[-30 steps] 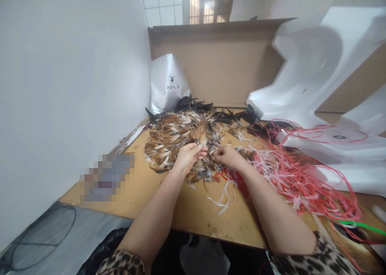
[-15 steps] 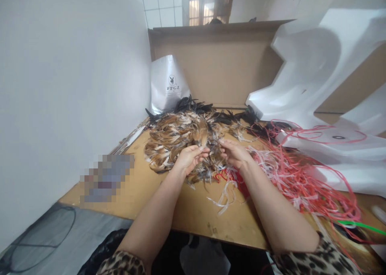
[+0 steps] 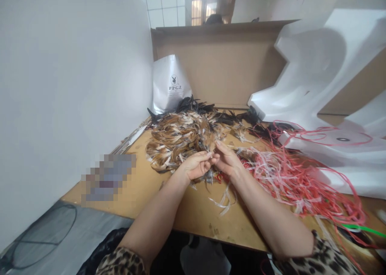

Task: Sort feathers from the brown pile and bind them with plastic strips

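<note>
Over the middle of the tabletop (image 3: 196,214): left hand (image 3: 199,165) with thumb and fingers pinched on a small tuft of brown feathers (image 3: 209,140); right hand (image 3: 228,161) close beside it, fingers bent, grip impossible to tell. Just behind and to the left, heap of brown feathers (image 3: 170,136). Near back edge, black feathers (image 3: 194,105) before white bag (image 3: 167,90). Toward right edge, tangle of red and white strings (image 3: 277,176), some strands across a white piece (image 3: 358,156).

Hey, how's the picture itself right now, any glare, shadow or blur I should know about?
Head view: bright window panes glare; soft shadow lies across the tall white piece; a pixelated patch hides detail; where the left hand and right hand meet the brown feathers, fine detail is too soft to read.
</note>
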A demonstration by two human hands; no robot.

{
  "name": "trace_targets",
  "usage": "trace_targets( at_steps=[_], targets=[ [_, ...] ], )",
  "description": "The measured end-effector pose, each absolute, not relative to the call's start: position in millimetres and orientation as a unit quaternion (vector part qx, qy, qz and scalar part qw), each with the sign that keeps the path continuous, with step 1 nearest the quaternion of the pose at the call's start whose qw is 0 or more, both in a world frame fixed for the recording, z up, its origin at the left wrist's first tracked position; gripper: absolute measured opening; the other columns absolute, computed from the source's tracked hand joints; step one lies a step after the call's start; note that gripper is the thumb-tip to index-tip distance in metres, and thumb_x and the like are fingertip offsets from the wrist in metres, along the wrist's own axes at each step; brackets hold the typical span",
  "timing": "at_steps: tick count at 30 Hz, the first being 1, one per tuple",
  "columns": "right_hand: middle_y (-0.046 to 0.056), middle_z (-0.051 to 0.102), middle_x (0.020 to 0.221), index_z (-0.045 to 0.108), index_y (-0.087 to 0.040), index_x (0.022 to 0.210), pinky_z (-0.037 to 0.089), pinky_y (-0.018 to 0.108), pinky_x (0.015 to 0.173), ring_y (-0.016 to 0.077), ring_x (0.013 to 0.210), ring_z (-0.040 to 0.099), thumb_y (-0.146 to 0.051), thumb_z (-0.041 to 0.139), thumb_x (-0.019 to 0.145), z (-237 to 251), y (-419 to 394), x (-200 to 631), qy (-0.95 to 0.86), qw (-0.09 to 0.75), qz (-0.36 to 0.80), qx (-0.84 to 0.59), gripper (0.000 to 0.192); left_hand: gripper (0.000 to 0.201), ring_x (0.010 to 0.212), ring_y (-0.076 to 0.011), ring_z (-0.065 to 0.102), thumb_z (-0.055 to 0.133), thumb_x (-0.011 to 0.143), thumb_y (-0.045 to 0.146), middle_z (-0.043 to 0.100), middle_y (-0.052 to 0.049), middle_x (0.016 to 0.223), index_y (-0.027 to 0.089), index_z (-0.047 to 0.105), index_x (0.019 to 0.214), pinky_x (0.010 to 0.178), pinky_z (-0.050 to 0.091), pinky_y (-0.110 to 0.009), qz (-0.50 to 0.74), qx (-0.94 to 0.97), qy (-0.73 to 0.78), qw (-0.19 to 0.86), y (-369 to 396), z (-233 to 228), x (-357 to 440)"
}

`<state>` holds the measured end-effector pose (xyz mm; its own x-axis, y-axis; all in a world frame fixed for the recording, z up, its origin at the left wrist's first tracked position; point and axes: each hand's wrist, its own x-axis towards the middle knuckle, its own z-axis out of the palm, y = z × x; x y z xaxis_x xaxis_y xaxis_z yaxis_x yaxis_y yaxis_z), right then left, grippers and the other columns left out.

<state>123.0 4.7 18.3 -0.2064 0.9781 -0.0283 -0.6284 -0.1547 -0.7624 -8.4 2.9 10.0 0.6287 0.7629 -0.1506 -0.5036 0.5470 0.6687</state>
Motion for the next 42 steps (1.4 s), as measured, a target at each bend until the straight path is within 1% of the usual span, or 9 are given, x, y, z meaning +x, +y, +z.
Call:
trace_targets(
  at_steps=[3,6,8,11,17,23,30,39,42],
  targets=[
    [-0.006,0.056,0.059,0.056,-0.025,0.077,0.042,0.020,0.052,0.0070,0.051,0.049,-0.030,0.064,0.065,19.1,5.3,126.1,-0.333,0.549,0.719,-0.264,0.015,0.009,0.062,-0.0041,0.058,0.054,0.073,0.009,0.062,-0.006,0.076,0.008,0.059,0.080,0.054,0.043,-0.009,0.403,0.308,0.216,0.835,5.0,11.1,-8.3],
    [-0.003,0.061,0.072,0.057,-0.025,0.085,0.044,0.021,0.059,0.0087,0.063,0.055,-0.031,0.062,0.067,20.8,6.8,129.2,-0.326,0.549,0.718,-0.276,0.020,0.006,0.064,-0.0047,0.058,0.057,0.071,0.010,0.062,-0.005,0.074,0.008,0.059,0.077,0.055,0.043,-0.010,0.461,0.335,0.222,0.791,7.3,14.3,-9.0],
    [-0.001,0.063,0.076,0.058,-0.023,0.084,0.044,0.021,0.058,0.0098,0.066,0.057,-0.036,0.060,0.068,21.7,7.1,129.4,-0.324,0.545,0.704,-0.320,0.021,0.007,0.064,-0.0057,0.058,0.060,0.069,0.013,0.063,-0.006,0.076,0.008,0.059,0.075,0.056,0.043,-0.012,0.503,0.354,0.247,0.749,7.8,17.3,-9.2],
    [0.002,0.063,0.073,0.059,-0.019,0.077,0.041,0.019,0.052,0.0103,0.063,0.057,-0.041,0.060,0.066,22.4,5.5,125.7,-0.347,0.529,0.676,-0.377,0.025,0.014,0.065,-0.0080,0.059,0.063,0.066,0.019,0.064,-0.008,0.078,0.008,0.058,0.074,0.057,0.043,-0.015,0.535,0.387,0.271,0.700,6.5,20.6,-8.4],
    [-0.002,0.058,0.056,0.056,-0.016,0.065,0.035,0.019,0.047,0.0073,0.050,0.051,-0.032,0.070,0.056,23.4,1.3,119.5,-0.362,0.570,0.639,-0.369,0.023,0.020,0.063,-0.0102,0.060,0.065,0.064,0.025,0.065,-0.008,0.073,0.009,0.055,0.071,0.057,0.044,-0.017,0.518,0.428,0.279,0.686,3.9,18.2,-5.1],
    [0.001,0.061,0.060,0.059,-0.016,0.068,0.038,0.022,0.049,0.0101,0.050,0.052,-0.039,0.069,0.054,26.8,2.4,126.0,-0.426,0.566,0.561,-0.429,0.029,0.018,0.066,-0.0117,0.062,0.065,0.065,0.022,0.065,-0.009,0.080,0.010,0.054,0.073,0.052,0.042,-0.016,0.502,0.373,0.297,0.721,9.2,11.9,-7.8],
    [0.001,0.062,0.063,0.061,-0.016,0.066,0.041,0.024,0.056,0.0109,0.055,0.053,-0.042,0.067,0.054,31.3,-1.0,124.3,-0.496,0.560,0.466,-0.473,0.029,0.016,0.063,-0.0103,0.061,0.064,0.065,0.020,0.065,-0.009,0.074,0.009,0.055,0.071,0.050,0.041,-0.014,0.476,0.381,0.303,0.732,9.0,11.3,-8.1],
    [0.001,0.061,0.063,0.061,-0.015,0.067,0.041,0.023,0.057,0.0105,0.055,0.051,-0.041,0.067,0.053,31.8,-1.0,122.1,-0.523,0.545,0.438,-0.488,0.030,0.017,0.055,-0.0077,0.057,0.065,0.063,0.022,0.063,-0.008,0.067,0.008,0.059,0.069,0.049,0.042,-0.015,0.456,0.450,0.327,0.695,5.1,16.1,-8.0],
    [0.000,0.059,0.059,0.060,-0.015,0.069,0.038,0.022,0.052,0.0089,0.051,0.048,-0.044,0.063,0.058,31.3,0.9,128.9,-0.541,0.530,0.420,-0.500,0.031,0.018,0.052,-0.0068,0.056,0.065,0.063,0.025,0.063,-0.007,0.066,0.008,0.059,0.067,0.048,0.042,-0.015,0.478,0.449,0.336,0.676,7.0,16.9,-9.1]
  ],
)
